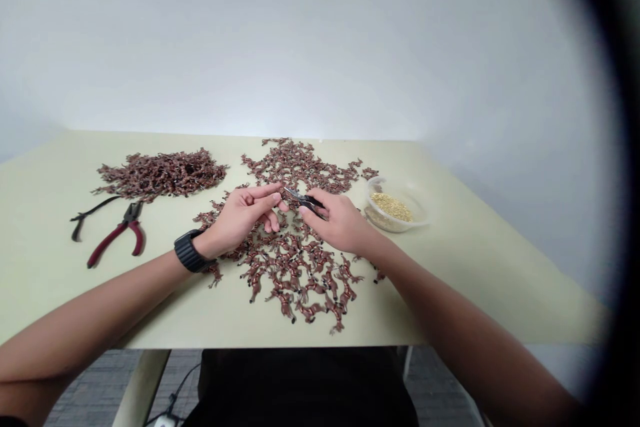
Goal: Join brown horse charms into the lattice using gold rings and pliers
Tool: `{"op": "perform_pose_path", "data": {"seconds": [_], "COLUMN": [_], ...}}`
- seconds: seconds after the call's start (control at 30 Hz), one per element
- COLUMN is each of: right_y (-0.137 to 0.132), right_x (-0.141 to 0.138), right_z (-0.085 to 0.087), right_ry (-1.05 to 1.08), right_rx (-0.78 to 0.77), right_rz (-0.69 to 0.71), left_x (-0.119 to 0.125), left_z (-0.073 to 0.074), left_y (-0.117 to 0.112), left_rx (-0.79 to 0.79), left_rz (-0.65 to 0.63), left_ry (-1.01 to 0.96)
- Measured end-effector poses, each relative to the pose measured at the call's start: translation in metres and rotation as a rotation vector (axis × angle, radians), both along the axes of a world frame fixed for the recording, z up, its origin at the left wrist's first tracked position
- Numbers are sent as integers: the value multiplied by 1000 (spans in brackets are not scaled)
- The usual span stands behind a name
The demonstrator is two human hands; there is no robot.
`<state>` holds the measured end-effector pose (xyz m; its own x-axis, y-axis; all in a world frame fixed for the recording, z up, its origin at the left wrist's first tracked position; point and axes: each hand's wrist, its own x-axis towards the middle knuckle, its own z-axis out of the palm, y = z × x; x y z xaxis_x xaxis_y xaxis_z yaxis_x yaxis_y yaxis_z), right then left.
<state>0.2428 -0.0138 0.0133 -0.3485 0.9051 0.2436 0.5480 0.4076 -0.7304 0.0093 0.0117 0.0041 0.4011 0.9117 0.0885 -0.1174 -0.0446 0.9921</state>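
Observation:
My right hand is closed around small black-handled pliers. Their silver jaws point left, up to the fingertips of my left hand. Thumb and index finger of that left hand are pinched together on what looks like a small brown animal figure, mostly hidden. Its other fingers curl below. Beneath and around both hands lie many loose brown animal figures, shaped like deer with dark feet, spread over the table. Just right of my right hand stands a clear round tub with tiny gold-coloured pieces in it.
A dense heap of the same brown figures lies at the back left of the pale table. In front of it are pliers with dark red handles and a thin black tool. A white wall rises behind.

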Motion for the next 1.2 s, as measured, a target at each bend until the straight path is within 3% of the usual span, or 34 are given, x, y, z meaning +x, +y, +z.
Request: {"op": "perform_pose_path", "data": {"seconds": [0.1,0.27,0.37,0.47,0.6,0.7,0.93,1.2], "right_y": [-2,1,4,4,2,3,6,6], "right_x": [0,7,10,8,3,1,3,4], "right_z": [6,19,23,20,11,5,1,1], "right_ry": [99,468,595,528,229,31,-123,-120], "right_rx": [-176,-829,-1018,-875,-282,-16,139,130], "right_rz": [43,299,377,300,26,-40,3,24], "left_x": [-2,-19,-26,-21,-7,-3,-5,-5], "left_z": [-1,-3,-3,-2,3,7,3,3], "left_y": [-3,3,9,8,2,2,6,5], "left_rx": [148,752,932,771,324,116,-20,-48], "left_rz": [11,120,105,154,116,46,-28,-41], "left_ry": [112,491,600,535,275,140,25,-7]}}
